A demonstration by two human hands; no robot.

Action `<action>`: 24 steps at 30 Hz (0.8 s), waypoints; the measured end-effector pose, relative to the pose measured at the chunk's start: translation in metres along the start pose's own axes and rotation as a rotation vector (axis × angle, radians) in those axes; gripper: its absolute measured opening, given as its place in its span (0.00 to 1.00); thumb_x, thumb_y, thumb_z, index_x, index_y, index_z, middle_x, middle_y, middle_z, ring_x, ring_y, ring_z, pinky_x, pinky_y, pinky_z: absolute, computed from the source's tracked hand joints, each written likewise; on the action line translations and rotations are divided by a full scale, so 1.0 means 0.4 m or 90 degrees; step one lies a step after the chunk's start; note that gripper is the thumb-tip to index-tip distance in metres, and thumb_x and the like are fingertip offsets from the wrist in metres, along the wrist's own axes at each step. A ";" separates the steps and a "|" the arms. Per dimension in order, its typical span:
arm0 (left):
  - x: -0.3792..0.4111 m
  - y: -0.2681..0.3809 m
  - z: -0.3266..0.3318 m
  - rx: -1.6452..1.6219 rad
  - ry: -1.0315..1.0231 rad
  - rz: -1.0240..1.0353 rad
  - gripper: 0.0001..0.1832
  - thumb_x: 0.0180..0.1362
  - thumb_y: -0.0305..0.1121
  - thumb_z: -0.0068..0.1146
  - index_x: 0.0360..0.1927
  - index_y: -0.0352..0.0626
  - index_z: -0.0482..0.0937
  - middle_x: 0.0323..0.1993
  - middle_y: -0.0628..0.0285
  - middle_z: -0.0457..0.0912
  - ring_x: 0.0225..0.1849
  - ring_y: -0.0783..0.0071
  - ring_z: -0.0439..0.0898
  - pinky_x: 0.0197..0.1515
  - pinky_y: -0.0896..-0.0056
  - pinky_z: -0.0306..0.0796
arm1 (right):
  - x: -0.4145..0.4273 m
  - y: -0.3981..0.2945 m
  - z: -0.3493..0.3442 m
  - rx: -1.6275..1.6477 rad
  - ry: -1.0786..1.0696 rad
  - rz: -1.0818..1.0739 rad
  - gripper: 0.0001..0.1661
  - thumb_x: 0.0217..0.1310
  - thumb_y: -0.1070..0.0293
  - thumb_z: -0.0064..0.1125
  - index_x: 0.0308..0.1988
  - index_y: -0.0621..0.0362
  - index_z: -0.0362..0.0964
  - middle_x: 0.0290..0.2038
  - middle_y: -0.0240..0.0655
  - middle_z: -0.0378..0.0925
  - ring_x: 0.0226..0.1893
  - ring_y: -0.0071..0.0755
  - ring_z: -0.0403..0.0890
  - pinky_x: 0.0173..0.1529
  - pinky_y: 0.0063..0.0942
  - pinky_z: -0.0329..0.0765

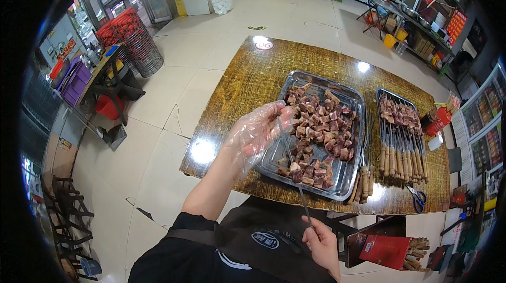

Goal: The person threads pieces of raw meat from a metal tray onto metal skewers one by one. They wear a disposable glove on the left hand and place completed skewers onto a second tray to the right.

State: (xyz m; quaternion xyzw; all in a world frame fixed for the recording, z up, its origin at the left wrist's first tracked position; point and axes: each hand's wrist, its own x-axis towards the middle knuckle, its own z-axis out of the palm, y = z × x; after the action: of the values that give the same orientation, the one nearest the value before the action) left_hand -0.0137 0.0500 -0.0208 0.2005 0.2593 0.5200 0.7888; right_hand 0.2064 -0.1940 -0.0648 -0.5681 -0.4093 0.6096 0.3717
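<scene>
My left hand (255, 131), in a clear plastic glove, pinches a small piece of meat (275, 115) at the upper end of a flat metal skewer (303, 200). My bare right hand (322, 245) grips that skewer low down, in front of my apron; its handle is hidden. Chunks of meat (296, 173) appear part way along the skewer, over the near side of the tray. Beneath my left hand lies a rectangular steel tray (359, 152) with many raw meat cubes (330, 125), bunched mostly at its middle and far side.
Right of the tray lie bare wooden-handled skewers (364, 184). A smaller tray (378, 95) bears loaded skewers (399, 117), handles towards me. Scissors (417, 199) lie near the edge of the wooden table (237, 85). Below, a red box (383, 252) holds more handled skewers. Bottles (438, 121) stand far right.
</scene>
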 end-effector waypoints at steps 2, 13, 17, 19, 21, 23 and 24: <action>-0.011 0.001 0.003 0.017 0.002 0.017 0.14 0.70 0.33 0.46 0.51 0.32 0.70 0.44 0.54 0.78 0.45 0.69 0.81 0.51 0.71 0.81 | 0.002 0.001 0.001 -0.008 0.001 -0.011 0.21 0.69 0.69 0.51 0.60 0.60 0.70 0.26 0.25 0.73 0.27 0.13 0.70 0.32 0.15 0.67; -0.025 0.008 0.017 0.098 0.040 0.055 0.15 0.68 0.35 0.51 0.52 0.35 0.72 0.46 0.55 0.79 0.47 0.67 0.81 0.48 0.65 0.80 | 0.009 -0.002 0.007 -0.081 0.066 -0.032 0.20 0.67 0.70 0.53 0.57 0.61 0.72 0.28 0.28 0.75 0.28 0.16 0.75 0.34 0.18 0.72; -0.026 0.005 0.027 0.125 0.038 0.072 0.15 0.68 0.34 0.52 0.52 0.34 0.72 0.45 0.56 0.79 0.47 0.68 0.81 0.47 0.67 0.80 | 0.017 0.011 0.007 -0.093 0.068 -0.056 0.20 0.68 0.72 0.52 0.58 0.61 0.70 0.27 0.25 0.73 0.27 0.12 0.70 0.31 0.13 0.66; -0.013 -0.001 0.015 0.132 0.039 0.081 0.15 0.68 0.34 0.52 0.52 0.34 0.72 0.45 0.56 0.79 0.46 0.68 0.81 0.47 0.67 0.80 | 0.017 0.013 0.010 -0.093 0.066 -0.067 0.20 0.69 0.73 0.51 0.59 0.61 0.69 0.27 0.24 0.72 0.26 0.10 0.69 0.30 0.11 0.63; -0.015 0.000 0.013 0.119 0.032 0.094 0.15 0.68 0.34 0.52 0.52 0.34 0.72 0.44 0.56 0.79 0.46 0.69 0.81 0.47 0.67 0.79 | 0.017 0.010 0.012 -0.088 0.066 -0.073 0.20 0.69 0.73 0.51 0.59 0.61 0.70 0.27 0.24 0.72 0.27 0.10 0.69 0.30 0.11 0.64; -0.017 0.000 0.015 0.110 0.035 0.103 0.15 0.67 0.34 0.53 0.52 0.34 0.72 0.44 0.55 0.79 0.46 0.68 0.81 0.46 0.67 0.80 | 0.019 0.012 0.010 -0.099 0.070 -0.080 0.20 0.68 0.74 0.51 0.59 0.62 0.69 0.28 0.24 0.72 0.28 0.11 0.70 0.31 0.11 0.65; -0.020 0.000 0.019 0.106 0.042 0.105 0.15 0.67 0.33 0.54 0.52 0.34 0.72 0.45 0.54 0.79 0.45 0.67 0.82 0.46 0.68 0.80 | 0.021 0.014 0.010 -0.104 0.072 -0.084 0.21 0.68 0.74 0.51 0.59 0.62 0.69 0.28 0.24 0.72 0.28 0.11 0.70 0.31 0.12 0.65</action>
State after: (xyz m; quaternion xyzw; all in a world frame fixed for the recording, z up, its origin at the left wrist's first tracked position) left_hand -0.0115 0.0424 -0.0132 0.2688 0.3102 0.5662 0.7148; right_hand 0.2018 -0.1888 -0.0732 -0.6017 -0.4727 0.5155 0.3857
